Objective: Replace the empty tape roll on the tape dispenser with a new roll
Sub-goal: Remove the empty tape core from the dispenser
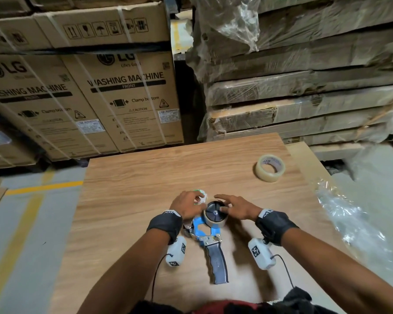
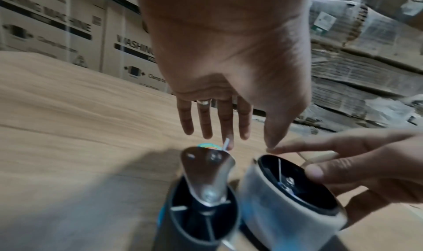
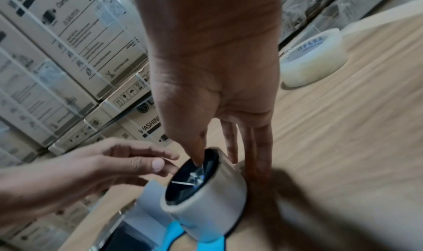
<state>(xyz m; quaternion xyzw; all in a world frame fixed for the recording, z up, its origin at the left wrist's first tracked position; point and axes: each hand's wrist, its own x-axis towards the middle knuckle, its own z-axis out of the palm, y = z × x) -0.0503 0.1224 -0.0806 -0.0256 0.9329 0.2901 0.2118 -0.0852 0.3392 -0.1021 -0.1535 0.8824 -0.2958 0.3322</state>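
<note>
The head view looks down and forward from above the wooden table toward stacked cartons at the far side. Each wrist view sits low and very near, looking along its palm toward the fingers. All three share the tape dispenser; the blurred right wrist view probably also shares the far-right new roll with the head view.

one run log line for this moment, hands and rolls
empty roll on dispenser | right hand fingers around it | left hand open | new roll untouched
</note>
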